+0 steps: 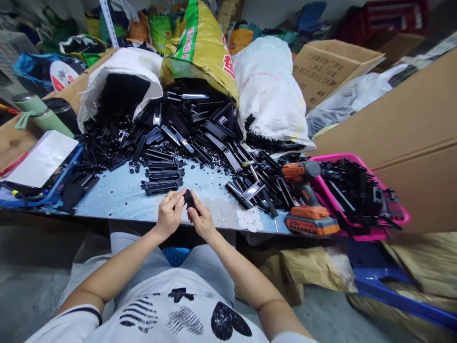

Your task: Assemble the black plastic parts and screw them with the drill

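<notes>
Head view: near the middle of the frame, just above the table's lower edge, a small black plastic part [189, 199] is pinched between the fingertips of both hands, held up rather than lying among the other pieces. Its long axis runs roughly up and down the frame, with the upper end leaning slightly left. The left hand [170, 212], with a ring on one finger, meets it at the upper left side; the right hand [202, 218] grasps it from the right, thumb near the lower end and forefinger higher up. Neither hand is clearly nearer, since both touch the part, and which one bears its weight I cannot tell; details on its face are too small to read. Beyond the left hand, a row of black slotted strips [163, 176] lies mostly crosswise on the blue tabletop [114, 191], close to the part but apart from it. Right of the right hand, white round discs [250, 219] sit near the table edge, and farther right stands an orange cordless drill [309, 195] beside a pink basket [370, 235] of black pieces. Loose screws [218, 161] are scattered above centre, below a yellow sack [202, 45].
</notes>
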A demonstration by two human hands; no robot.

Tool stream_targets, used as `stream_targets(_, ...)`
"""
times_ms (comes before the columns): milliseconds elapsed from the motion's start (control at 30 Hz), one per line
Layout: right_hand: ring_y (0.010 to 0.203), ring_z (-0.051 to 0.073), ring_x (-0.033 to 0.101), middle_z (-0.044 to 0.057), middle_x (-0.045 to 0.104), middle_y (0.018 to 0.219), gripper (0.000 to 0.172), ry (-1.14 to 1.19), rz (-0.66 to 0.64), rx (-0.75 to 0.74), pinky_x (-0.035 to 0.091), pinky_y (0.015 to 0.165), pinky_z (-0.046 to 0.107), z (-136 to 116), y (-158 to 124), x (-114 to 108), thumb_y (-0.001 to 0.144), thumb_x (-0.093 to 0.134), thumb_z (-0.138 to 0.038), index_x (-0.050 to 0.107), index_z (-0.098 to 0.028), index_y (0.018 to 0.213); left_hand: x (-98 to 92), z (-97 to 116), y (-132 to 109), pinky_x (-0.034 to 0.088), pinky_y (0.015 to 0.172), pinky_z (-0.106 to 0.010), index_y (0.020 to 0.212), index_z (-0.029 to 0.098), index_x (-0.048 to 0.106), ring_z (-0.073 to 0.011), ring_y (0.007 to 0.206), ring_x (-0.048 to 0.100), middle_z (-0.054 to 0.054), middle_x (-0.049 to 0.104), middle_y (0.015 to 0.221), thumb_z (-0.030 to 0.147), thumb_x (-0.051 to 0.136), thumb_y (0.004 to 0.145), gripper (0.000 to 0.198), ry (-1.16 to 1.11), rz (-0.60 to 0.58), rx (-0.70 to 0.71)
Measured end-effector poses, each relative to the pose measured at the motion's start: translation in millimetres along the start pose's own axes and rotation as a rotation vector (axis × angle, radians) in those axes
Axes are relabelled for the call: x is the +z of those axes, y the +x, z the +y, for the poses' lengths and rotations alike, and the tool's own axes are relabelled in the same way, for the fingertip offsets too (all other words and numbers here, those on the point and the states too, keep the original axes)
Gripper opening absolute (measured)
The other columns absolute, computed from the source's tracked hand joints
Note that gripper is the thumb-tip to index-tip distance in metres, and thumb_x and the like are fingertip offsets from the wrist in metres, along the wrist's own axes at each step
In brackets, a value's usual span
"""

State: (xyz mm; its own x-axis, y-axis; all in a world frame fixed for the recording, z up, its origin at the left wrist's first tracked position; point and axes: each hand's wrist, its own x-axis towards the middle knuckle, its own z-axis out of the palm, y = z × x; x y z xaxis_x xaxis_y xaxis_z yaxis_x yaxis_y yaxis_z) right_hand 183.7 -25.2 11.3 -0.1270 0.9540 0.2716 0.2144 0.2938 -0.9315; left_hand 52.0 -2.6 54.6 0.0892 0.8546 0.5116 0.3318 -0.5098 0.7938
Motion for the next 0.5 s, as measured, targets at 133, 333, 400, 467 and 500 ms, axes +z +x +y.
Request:
stream_targets(133,0.079,0.015,0.059,0.007,0.058,0.116,0.055,-0.266,-0.186,0.006,0.051,0.075,0.032,2.6,9.2,-15.6,0.097,0.029,-0.043,0.019,-0.028,0.148,9.9,-23.1,-14.5,0.053,0.064,-0.026,0.123,0.018,0.056,-0.0108,0.066,0.059,-0.006,0.058,0.094,0.034,0.040,0.094,0.036,-0.040,-0.030,-0.244)
stream_targets(333,0.115,0.028,0.045,0.014,0.051,0.129,0.046,-1.290,-0.232,0.123,0.040,0.089,0.041,14.6,36.8,-156.1,0.089,0.036,-0.012,0.050,-0.020,0.132,7.1,-51.2,-46.1,0.050,0.086,-0.043,0.133,0.017,0.043,-0.0259,0.105,0.058,-0.016,0.052,0.120,0.021,0.048,0.086,0.048,0.305,-0.071,-0.271)
stream_targets(400,0.119,0.029,0.041,0.015,0.048,0.132,0.043,-1.471,-0.261,0.165,0.039,0.087,0.041,21.8,44.1,-199.9,0.087,0.037,-0.009,0.058,-0.019,0.123,1.5,-51.1,-41.7,0.037,0.101,-0.053,0.131,0.019,0.047,-0.0334,0.128,0.039,-0.016,0.044,0.134,0.011,0.052,0.077,0.055,0.503,-0.281,-0.057)
stream_targets(467,0.124,0.028,0.037,0.012,0.048,0.134,0.036,-1.537,-0.368,0.152,0.036,0.091,0.042,28.8,51.4,-227.0,0.087,0.038,-0.009,0.066,-0.019,0.107,-1.5,-49.8,-30.4,0.027,0.106,-0.058,0.127,0.023,0.051,-0.0329,0.133,0.032,-0.012,0.047,0.134,0.004,0.050,0.073,0.057,0.567,-0.562,0.157)
stream_targets(500,0.124,0.028,0.037,0.011,0.049,0.133,0.034,-1.544,-0.421,0.147,0.034,0.093,0.043,31.8,55.3,-234.3,0.086,0.039,-0.009,0.069,-0.020,0.099,-1.8,-49.6,-24.0,0.024,0.106,-0.059,0.125,0.024,0.053,-0.0313,0.132,0.034,-0.010,0.051,0.131,0.002,0.047,0.073,0.058,0.574,-0.677,0.237)
